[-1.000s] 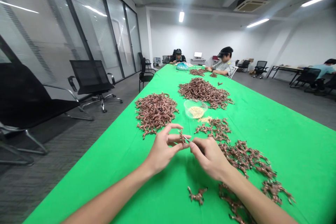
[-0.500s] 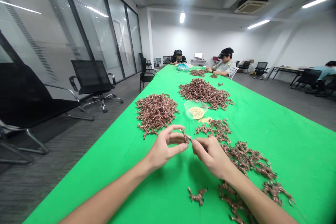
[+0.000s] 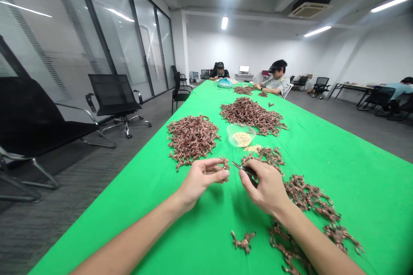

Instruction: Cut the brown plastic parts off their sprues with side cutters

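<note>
Over long green-clothed table (image 3: 180, 210), left hand (image 3: 201, 178) pinches small copper-brown plastic piece (image 3: 225, 163) between thumb and fingers; right hand (image 3: 266, 185) grips thin dark metal tool (image 3: 241, 166), tip just beside piece, apart from it; clear round plastic bowl of pale grains (image 3: 241, 134) beyond, between heaps of same brown pieces (image 3: 192, 137)
</note>
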